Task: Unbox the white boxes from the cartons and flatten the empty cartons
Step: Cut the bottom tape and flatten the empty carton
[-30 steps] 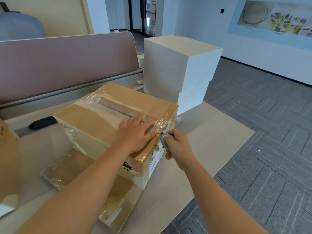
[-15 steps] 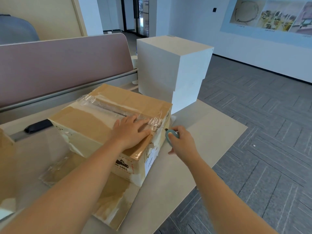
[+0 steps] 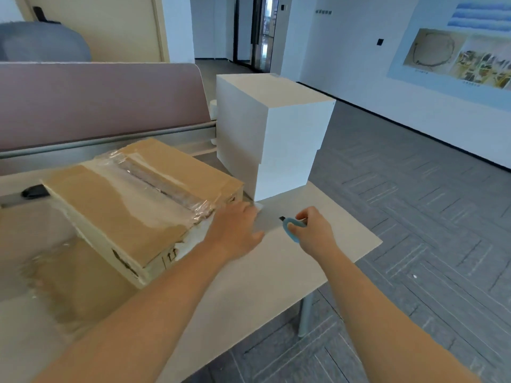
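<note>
room: office floor of grey patterned carpet [image 3: 414,217], white walls, a wall print [image 3: 456,56] at the far right with captions too small to read.
desk: pale tabletop [image 3: 318,261] backed by a mauve partition [image 3: 96,100]; the right corner stands over a grey leg.
white boxes: two stacked white boxes [image 3: 276,128] at the desk's far right edge, the upper one overhanging the lower slightly; plain faces, no writing visible.
carton: brown carton [image 3: 132,200] lies left of the stack, near it, tilted so its top slopes toward the camera; its long axis runs from near left to far right; clear tape [image 3: 163,186] runs along the top seam, wrinkled at the near end; dark printed marks and arrow symbols on the near side wall are blurred, unreadable.
flattened carton: a tape-covered flat sheet [image 3: 63,286] lies on the desk under and in front of the carton.
left hand: left hand [image 3: 235,230] reaches forward, palm down, fingers extended and relaxed at the carton's right end, holding nothing; whether it touches the carton cannot be told.
right hand: right hand [image 3: 312,230] hovers just right of the left, fingers curled round a blue utility knife [image 3: 291,226].
knife: its dark tip points left toward the carton.
small item: a black object [image 3: 34,191] sits on the rail at far left.
</note>
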